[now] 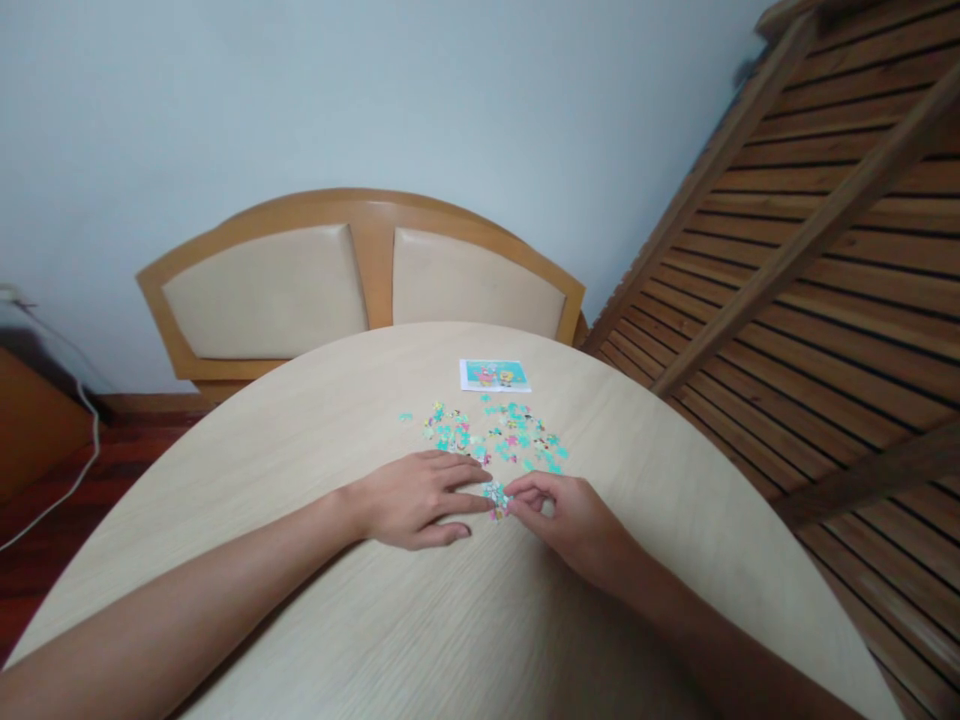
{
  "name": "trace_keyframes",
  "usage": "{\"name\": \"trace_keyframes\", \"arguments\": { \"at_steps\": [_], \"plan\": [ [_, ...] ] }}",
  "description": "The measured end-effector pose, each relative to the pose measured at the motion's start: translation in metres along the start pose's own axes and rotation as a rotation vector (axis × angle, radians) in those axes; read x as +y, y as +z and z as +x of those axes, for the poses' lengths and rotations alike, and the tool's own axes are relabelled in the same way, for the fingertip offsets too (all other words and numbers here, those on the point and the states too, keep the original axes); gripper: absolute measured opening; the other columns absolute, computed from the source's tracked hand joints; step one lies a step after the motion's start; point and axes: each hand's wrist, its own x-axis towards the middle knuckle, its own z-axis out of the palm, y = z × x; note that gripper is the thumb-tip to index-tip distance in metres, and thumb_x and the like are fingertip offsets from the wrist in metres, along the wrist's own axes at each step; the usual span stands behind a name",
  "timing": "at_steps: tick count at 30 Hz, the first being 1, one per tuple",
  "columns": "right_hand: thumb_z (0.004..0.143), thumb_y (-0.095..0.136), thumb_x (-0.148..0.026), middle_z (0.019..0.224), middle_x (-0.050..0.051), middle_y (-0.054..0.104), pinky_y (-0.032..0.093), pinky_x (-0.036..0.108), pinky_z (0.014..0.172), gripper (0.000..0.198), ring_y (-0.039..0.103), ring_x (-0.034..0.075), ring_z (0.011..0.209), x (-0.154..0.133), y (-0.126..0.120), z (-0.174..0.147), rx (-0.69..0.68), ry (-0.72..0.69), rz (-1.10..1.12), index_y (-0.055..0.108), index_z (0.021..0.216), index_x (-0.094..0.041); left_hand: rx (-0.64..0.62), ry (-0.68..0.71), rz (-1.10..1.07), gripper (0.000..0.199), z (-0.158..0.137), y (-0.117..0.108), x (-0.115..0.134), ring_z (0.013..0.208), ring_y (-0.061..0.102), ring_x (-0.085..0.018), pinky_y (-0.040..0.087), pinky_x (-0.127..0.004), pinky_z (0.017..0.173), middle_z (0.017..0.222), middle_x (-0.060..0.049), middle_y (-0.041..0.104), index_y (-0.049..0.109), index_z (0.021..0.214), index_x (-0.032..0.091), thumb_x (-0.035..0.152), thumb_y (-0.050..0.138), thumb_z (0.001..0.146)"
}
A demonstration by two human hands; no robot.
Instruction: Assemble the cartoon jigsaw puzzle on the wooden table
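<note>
My left hand (427,499) lies flat on the table, fingers stretched out, with its index fingertip at the left edge of a small cluster of joined jigsaw pieces (496,497). On the cluster's right side, my right hand (564,511) has thumb and index finger pinched together at the edge; they seem to hold a jigsaw piece, mostly hidden by the fingers. Just beyond both hands, loose jigsaw pieces (512,440) in turquoise, yellow and pink are scattered. Behind them lies a picture card (495,376) showing a pink and a yellow cartoon figure on turquoise.
The round wooden table (315,420) fills the foreground. A headboard (373,260) with cream panels stands behind it against the wall. Wooden slats (810,230) lean at the right. A white cable (94,440) hangs at the left above a reddish floor.
</note>
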Motion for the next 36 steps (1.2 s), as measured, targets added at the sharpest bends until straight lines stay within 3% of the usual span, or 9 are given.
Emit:
{"name": "trace_keyframes", "arguments": {
  "at_steps": [16,21,36],
  "plan": [
    [0.085,0.069,-0.038,0.078,0.003,0.075,0.048,0.028,0.066,0.022,0.066,0.018,0.072,-0.002,0.0,-0.004,-0.079,0.054,-0.065,0.078,0.091,-0.019,-0.012,0.004,-0.025,0.043,0.0,0.0,0.0,0.129,0.055,-0.03,0.047,-0.047,0.109,0.142,-0.015,0.056,0.056,0.138,0.02,0.043,0.047,0.103],
    [0.081,0.068,-0.023,0.086,0.003,0.076,0.048,0.028,0.07,0.023,0.066,0.017,0.075,-0.009,-0.006,-0.008,-0.12,0.043,-0.181,0.078,0.101,-0.018,-0.007,0.006,-0.027,0.043,0.001,0.0,-0.001,0.128,0.056,-0.03,0.048,-0.047,0.108,0.141,-0.015,0.057,0.056,0.138,0.021,0.043,0.048,0.103],
    [0.079,0.077,-0.026,0.088,0.003,0.072,0.047,0.031,0.077,0.019,0.065,0.02,0.084,-0.002,0.0,-0.008,-0.063,-0.044,-0.285,0.076,0.097,-0.021,0.0,0.007,-0.039,0.043,0.001,-0.002,0.0,0.126,0.057,-0.03,0.048,-0.046,0.106,0.141,-0.014,0.057,0.055,0.14,0.022,0.042,0.048,0.103]
  ]
}}
